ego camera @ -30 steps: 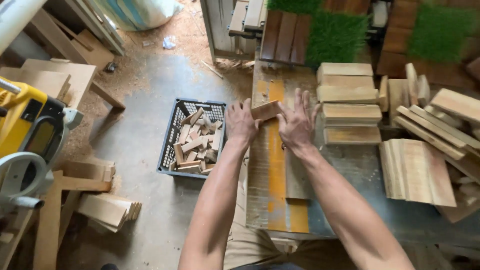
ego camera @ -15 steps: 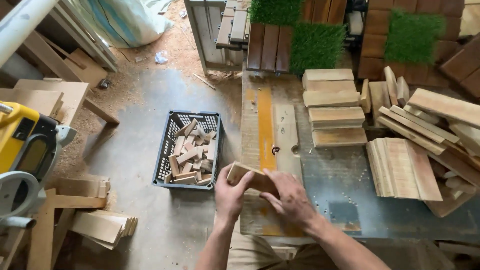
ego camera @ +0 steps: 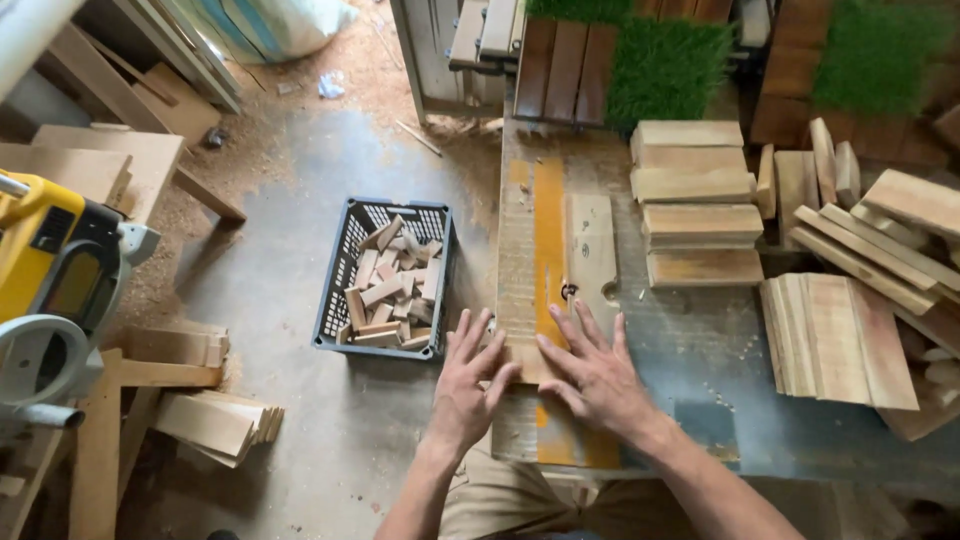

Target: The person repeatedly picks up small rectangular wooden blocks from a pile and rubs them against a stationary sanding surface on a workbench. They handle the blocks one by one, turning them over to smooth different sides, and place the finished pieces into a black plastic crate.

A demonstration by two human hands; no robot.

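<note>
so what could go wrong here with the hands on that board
1. Both the left hand and right hand lie flat with fingers spread on the wooden board, close to the slot in the saw table; a slip forward could bring fingertips to it.
2. The board sits at the table's left edge, above the crate of offcuts, so it might tip off.

The light is soft and even daylight, quite bright, without hard glare. A weak sheen lies on the concrete floor near the top left. Shadows under the hands are faint. The picture is sharp in the middle; straight lines bend a little toward the edges.
</note>
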